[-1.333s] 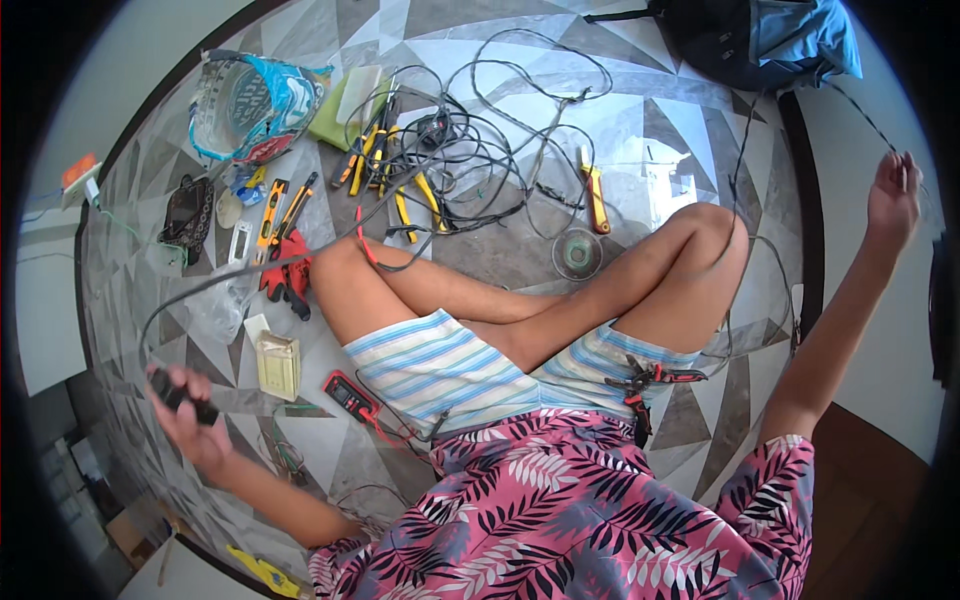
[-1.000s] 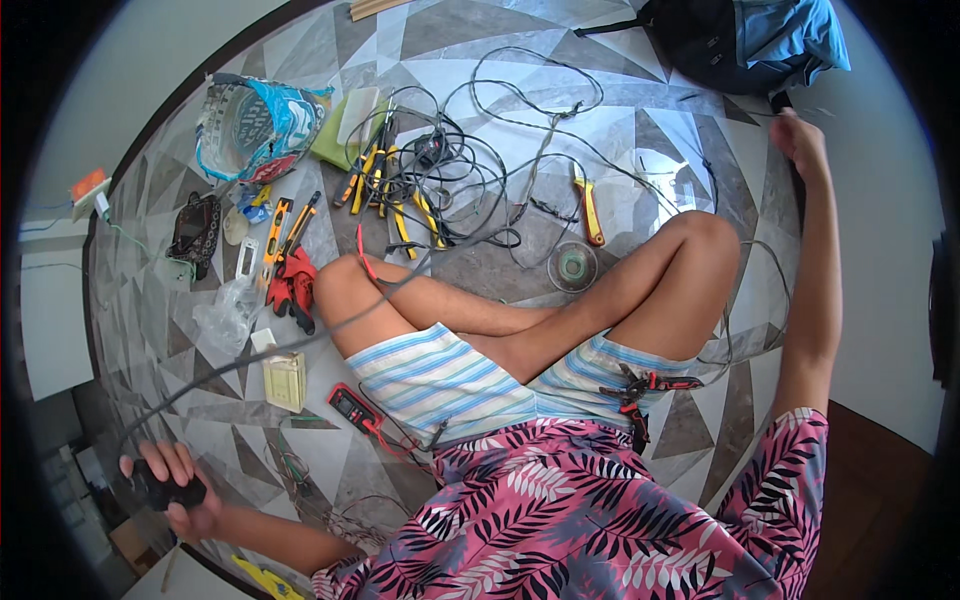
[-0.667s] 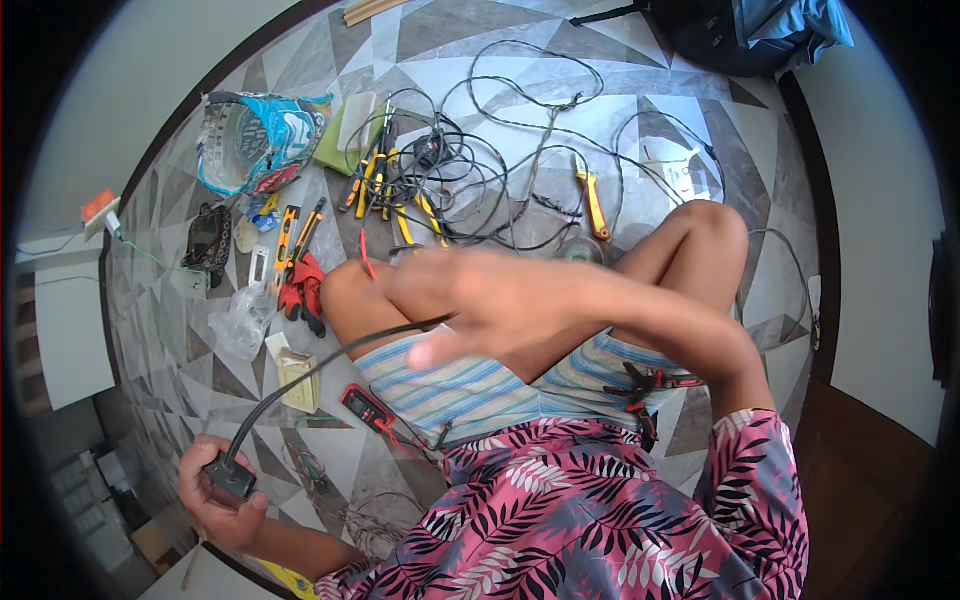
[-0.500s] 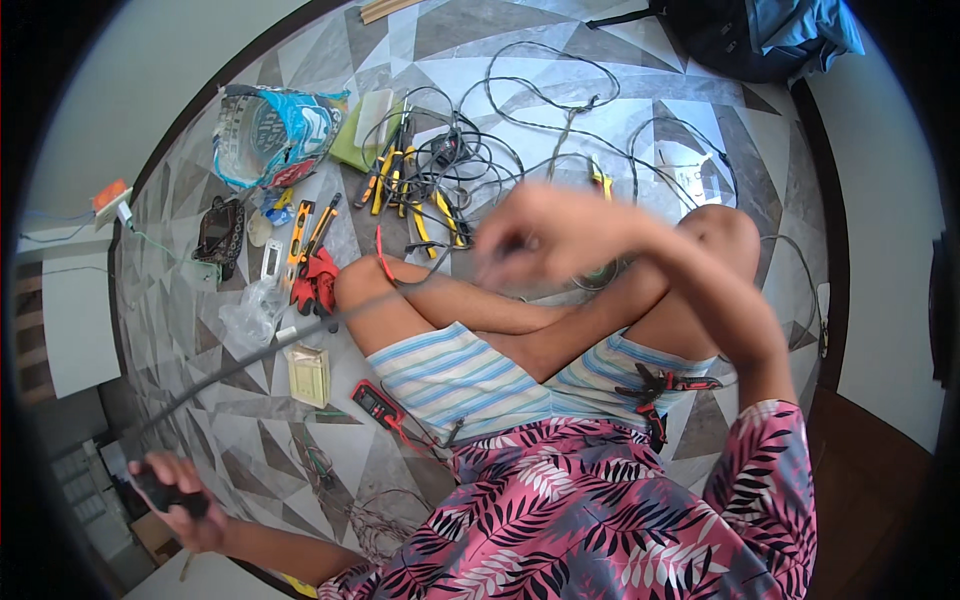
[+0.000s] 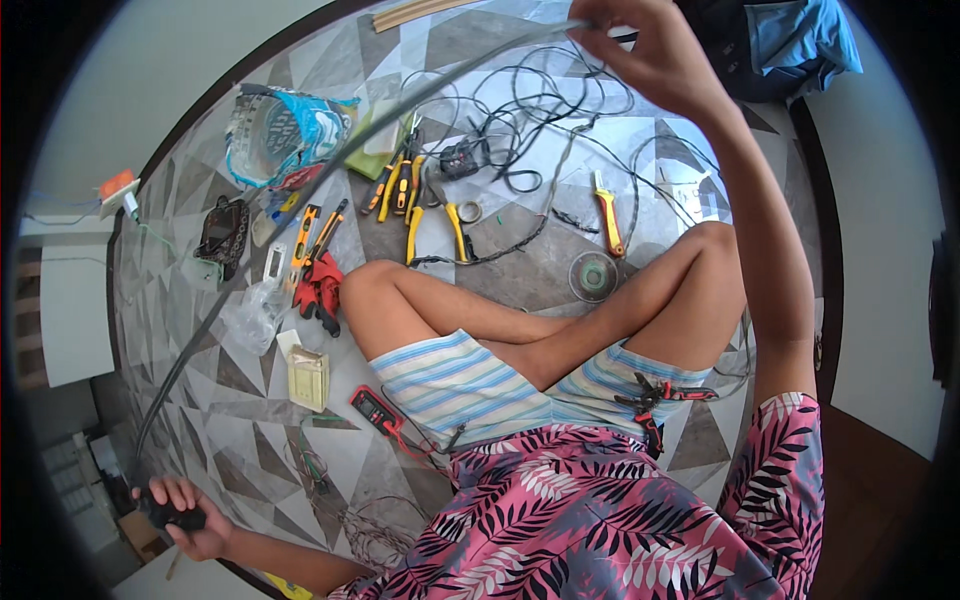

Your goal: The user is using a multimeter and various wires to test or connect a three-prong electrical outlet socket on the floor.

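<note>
A long dark cable [image 5: 342,160] is stretched in an arc from lower left to the top. Its lower end meets a chunky black piece [image 5: 160,510], whose kind I cannot make out, in my closed left hand [image 5: 205,535]. Raised near the top edge, my right hand [image 5: 655,55] pinches the cable between thumb and fingers. Below that hand, a loose tangle of black cable [image 5: 530,95] lies on the floor. Yellow-handled pliers [image 5: 437,235] rest by my knee, and a yellow and red cutter knife [image 5: 608,218] lies farther right.
Several yellow-and-black screwdrivers [image 5: 400,185], a blue plastic bag [image 5: 300,125] and red gloves [image 5: 320,285] lie to the left. A multimeter [image 5: 377,408] and a cream switch box [image 5: 308,378] are beside my thigh. Black-and-red pliers [image 5: 655,395] rest on my shorts. A dark backpack [image 5: 725,45] stands far right.
My right hand has swung up and away from above my legs to the top edge, drawing the cable out in a longer arc. My left hand has stayed nearly in place.
</note>
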Demonstrator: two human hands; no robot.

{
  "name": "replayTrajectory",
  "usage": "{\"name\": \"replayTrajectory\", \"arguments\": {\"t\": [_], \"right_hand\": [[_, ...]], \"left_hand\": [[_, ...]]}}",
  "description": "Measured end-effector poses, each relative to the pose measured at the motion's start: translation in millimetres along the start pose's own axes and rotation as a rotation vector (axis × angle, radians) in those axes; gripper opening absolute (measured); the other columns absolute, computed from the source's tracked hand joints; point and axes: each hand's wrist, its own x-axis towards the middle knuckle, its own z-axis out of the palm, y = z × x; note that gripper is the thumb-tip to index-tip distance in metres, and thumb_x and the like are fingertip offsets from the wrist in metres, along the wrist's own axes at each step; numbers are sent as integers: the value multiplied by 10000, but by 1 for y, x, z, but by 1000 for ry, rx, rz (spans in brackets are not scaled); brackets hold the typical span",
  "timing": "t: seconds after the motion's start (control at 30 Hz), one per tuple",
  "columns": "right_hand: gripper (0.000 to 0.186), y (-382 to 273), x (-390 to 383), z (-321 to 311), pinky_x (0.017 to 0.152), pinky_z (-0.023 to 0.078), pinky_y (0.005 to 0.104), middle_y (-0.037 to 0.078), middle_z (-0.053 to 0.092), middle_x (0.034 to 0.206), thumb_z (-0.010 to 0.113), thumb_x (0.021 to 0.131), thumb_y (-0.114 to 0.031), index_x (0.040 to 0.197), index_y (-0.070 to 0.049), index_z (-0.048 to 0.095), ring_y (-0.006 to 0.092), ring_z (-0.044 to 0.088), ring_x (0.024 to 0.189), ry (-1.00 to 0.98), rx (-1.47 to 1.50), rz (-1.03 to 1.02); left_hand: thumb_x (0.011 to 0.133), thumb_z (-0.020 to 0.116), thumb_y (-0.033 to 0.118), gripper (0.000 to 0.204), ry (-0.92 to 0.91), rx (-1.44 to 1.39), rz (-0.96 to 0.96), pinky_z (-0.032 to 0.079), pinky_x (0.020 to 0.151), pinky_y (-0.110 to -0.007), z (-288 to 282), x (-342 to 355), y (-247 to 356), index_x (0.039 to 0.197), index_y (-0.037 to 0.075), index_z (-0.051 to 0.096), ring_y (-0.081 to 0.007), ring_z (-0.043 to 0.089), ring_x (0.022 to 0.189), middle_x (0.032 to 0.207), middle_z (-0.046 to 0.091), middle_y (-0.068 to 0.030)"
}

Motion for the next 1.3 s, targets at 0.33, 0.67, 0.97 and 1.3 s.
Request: {"name": "replayTrajectory", "arguments": {"t": [0.33, 0.67, 0.97, 1.3], "right_hand": [[221, 93, -41, 36, 783, 557, 355, 120, 724, 925, 767, 936, -210, 1033, -16, 732, 226, 694, 829, 83, -165, 182], [275, 83, -133, 90, 729, 599, 302, 100, 700, 932, 737, 941, -187, 1076, 19, 615, 167, 710, 820, 327, 704, 1015], [324, -74, -167, 165, 843, 579, 313, 100, 695, 1105, 654, 1017, -232, 1207, 26, 608, 166, 686, 951, -211, 1105, 1096], [220, -52, -192, 161, 870, 584, 315, 106, 698, 1084, 600, 1049, -148, 1186, 24, 609, 175, 693, 970, 28, 1146, 1228]], "left_hand": [[810, 794, 238, 827, 170, 605, -250, 427, 799, -294, -23, -44, -17, 1495, 1, 395, -164, 510, 890, 1129, 536, -100], [700, 846, 191, 674, -280, 759, -565, 471, 884, -306, 101, -26, -99, 1257, 19, 507, -165, 584, 965, 1043, 628, -85], [792, 848, 187, 615, -256, 617, -750, 491, 881, -284, 150, -34, -140, 1303, 8, 556, -131, 606, 954, 1047, 652, -63], [820, 827, 243, 607, -283, 644, -741, 471, 913, -297, 113, -48, -144, 1297, -22, 562, -152, 591, 978, 1073, 648, -77]]}}
